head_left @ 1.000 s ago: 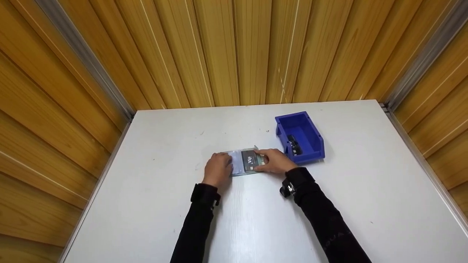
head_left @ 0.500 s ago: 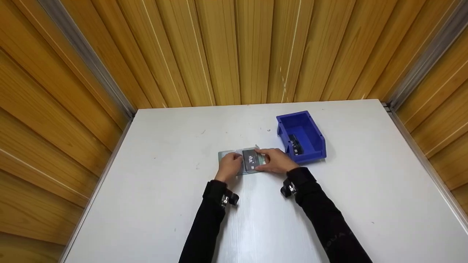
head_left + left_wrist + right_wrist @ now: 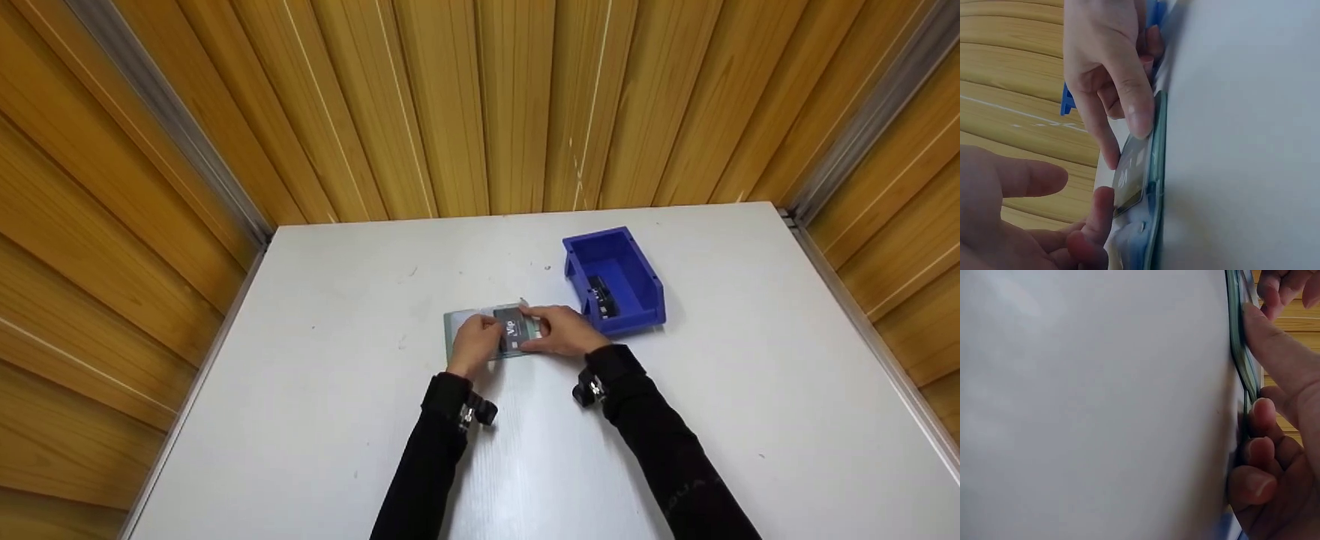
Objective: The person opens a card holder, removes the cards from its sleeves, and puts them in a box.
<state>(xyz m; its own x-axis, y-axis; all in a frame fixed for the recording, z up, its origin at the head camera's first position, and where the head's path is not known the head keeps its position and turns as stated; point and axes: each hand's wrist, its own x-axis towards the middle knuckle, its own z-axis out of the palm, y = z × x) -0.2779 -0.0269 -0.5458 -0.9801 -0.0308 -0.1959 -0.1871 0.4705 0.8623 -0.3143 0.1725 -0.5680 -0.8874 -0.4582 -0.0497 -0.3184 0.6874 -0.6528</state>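
Observation:
A card holder (image 3: 452, 324) with clear pockets and a greenish edge lies open on the white table. On its right part is a dark card (image 3: 513, 330) marked "Vip"; the left wrist view shows it under clear film, as far as I can tell. My right hand (image 3: 566, 330) holds the holder's right part, thumb at the near edge (image 3: 1234, 323) and forefinger at the far side. My left hand (image 3: 474, 345) is at the card's left end; a fingertip (image 3: 1103, 202) touches or nearly touches it, while the thumb stands apart.
A blue bin (image 3: 654, 300) stands just beyond my right hand, with black items (image 3: 602, 298) bearing white marks inside. Wood-grain panels (image 3: 517, 112) rise behind the table (image 3: 337, 420) and along both sides.
My left hand has moved right, from the holder's left part to the card's left end, uncovering the holder's left edge. My right hand and the card have stayed in place.

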